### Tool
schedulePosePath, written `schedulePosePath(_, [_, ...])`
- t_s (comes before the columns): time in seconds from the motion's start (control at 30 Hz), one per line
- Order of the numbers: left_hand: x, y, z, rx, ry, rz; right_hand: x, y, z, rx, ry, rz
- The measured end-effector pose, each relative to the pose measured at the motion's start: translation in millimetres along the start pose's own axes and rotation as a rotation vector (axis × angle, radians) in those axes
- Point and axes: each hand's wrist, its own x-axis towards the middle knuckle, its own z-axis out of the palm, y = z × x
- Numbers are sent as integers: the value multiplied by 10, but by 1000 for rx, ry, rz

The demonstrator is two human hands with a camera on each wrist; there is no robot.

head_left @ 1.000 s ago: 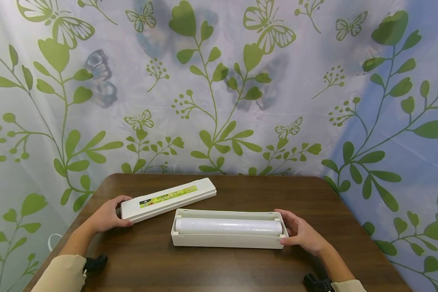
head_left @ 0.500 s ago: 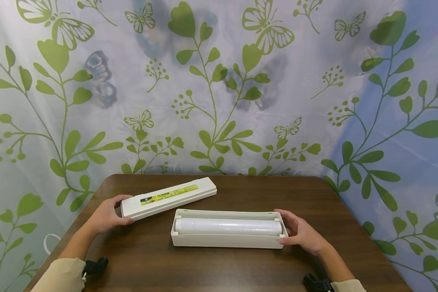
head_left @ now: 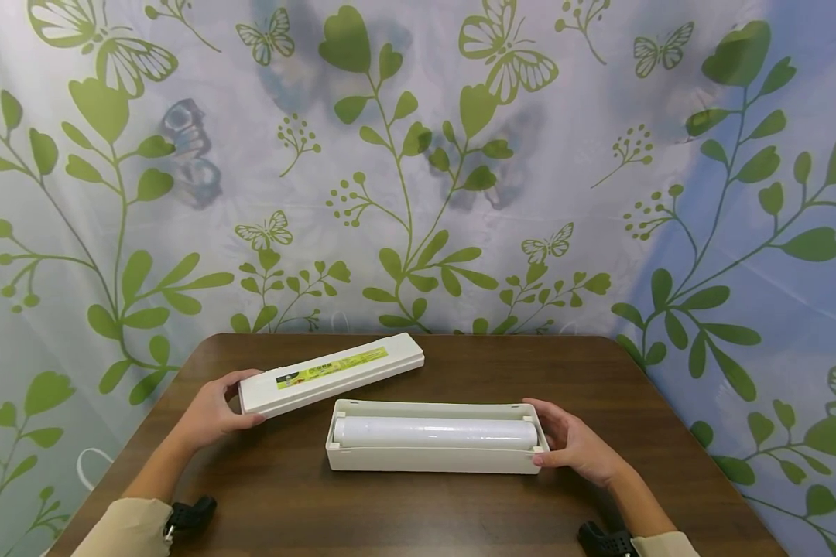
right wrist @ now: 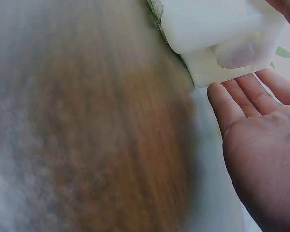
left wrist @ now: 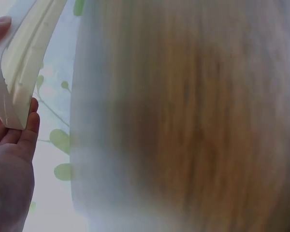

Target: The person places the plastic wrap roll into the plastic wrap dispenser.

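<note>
In the head view my left hand (head_left: 212, 414) grips the left end of a long white lid (head_left: 330, 377) with a green-yellow label. The lid slants up to the right, behind and left of an open white cling film box (head_left: 432, 462). Its hollow underside shows in the left wrist view, where the lid (left wrist: 31, 53) lies between thumb and fingers. Inside the box rests a white roll of cling film (head_left: 435, 433). My right hand (head_left: 581, 445) holds the box's right end, thumb at the front corner; the right wrist view shows fingers against that end (right wrist: 217, 24).
Both hands work over a brown wooden table (head_left: 418, 514) with rounded far corners. Behind it hangs a pale curtain (head_left: 404, 193) printed with green leaves and butterflies. Black straps (head_left: 193, 512) sit on both wrists. A white loop (head_left: 87, 468) shows beyond the table's left edge.
My left hand has moved slightly right with the lid, whose right end is now a little farther right and higher in the view. The box and my right hand have stayed put.
</note>
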Motion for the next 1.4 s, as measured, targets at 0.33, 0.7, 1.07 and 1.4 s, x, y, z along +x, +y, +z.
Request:
schedulePosePath(0.33, [50,167,95,-113,35,64,3,-2,-19,-6,1,-3])
schedulePosePath(0.7, [69,294,195,-211,53,107,-4,-29,3,-5,7,11])
schedulePosePath(1.07, [81,408,289,-274,42,121,-12,-11,13,4,12,24])
schedulePosePath(1.4, [71,599,355,-332,5,152,-23,-13,17,2,28,17])
